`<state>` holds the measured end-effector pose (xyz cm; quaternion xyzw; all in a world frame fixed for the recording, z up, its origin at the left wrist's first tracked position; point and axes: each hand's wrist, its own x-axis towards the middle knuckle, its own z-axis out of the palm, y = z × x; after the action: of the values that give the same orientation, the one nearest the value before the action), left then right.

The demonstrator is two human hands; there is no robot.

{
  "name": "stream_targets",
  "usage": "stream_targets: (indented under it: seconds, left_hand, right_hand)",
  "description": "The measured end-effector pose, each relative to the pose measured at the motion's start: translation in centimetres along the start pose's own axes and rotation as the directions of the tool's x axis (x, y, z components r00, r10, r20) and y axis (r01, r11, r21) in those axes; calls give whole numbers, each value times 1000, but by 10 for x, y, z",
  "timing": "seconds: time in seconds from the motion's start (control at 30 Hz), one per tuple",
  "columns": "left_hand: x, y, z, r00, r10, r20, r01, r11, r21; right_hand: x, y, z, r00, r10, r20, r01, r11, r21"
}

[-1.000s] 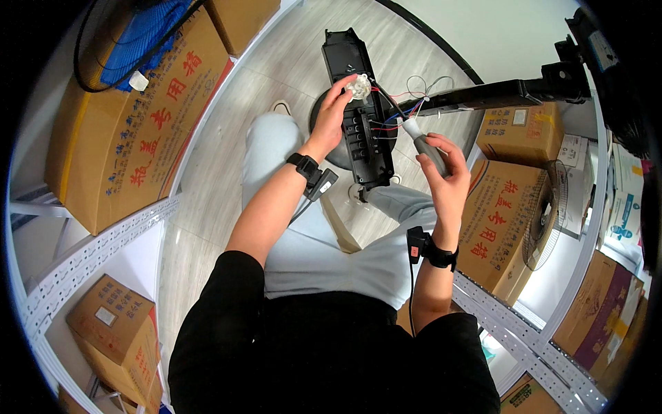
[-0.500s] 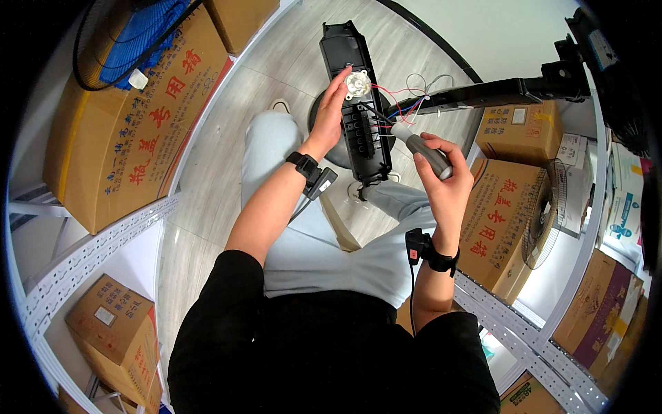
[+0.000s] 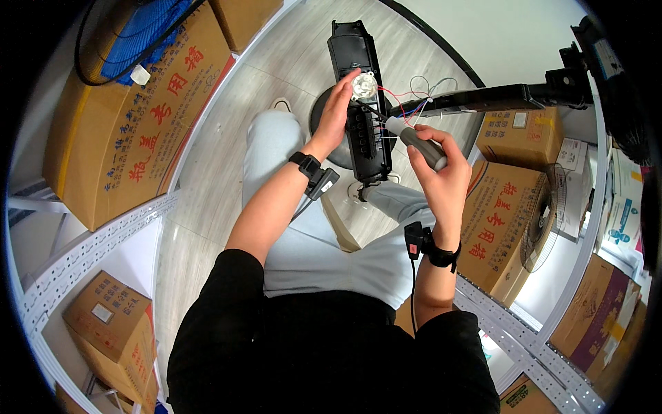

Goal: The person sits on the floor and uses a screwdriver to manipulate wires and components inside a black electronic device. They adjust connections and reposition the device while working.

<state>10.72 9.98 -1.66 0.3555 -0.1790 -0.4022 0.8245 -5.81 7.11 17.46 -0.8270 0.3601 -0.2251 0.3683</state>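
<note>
Screwdriver (image 3: 416, 143) in right hand (image 3: 447, 181) — long axis diagonal, pointing up-left.

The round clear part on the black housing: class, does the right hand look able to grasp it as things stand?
Probably not: the right hand grips a grey-handled tool, and the left hand is at the left side of the round clear part.

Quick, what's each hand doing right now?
Left hand: fingers extended at the whitish round part; grip cannot be told.
Right hand: holding the grey-handled screwdriver.
</note>
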Motion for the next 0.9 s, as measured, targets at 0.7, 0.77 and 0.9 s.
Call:
stream_targets:
  seconds: [0.7, 0.77, 0.9]
  left_hand:
    - [-1, 3, 3, 998, 64, -20, -59, 984, 171]
    - [-1, 3, 3, 997, 71, -18, -67, 983, 169]
    - [1, 2, 3, 997, 80, -10, -77, 983, 169]
  right_hand:
    - [32, -55, 2, 982, -109, 153, 156, 929, -336]
    - [31, -55, 3, 986, -84, 142, 128, 933, -335]
    - [35, -51, 5, 971, -191, 141, 227, 923, -311]
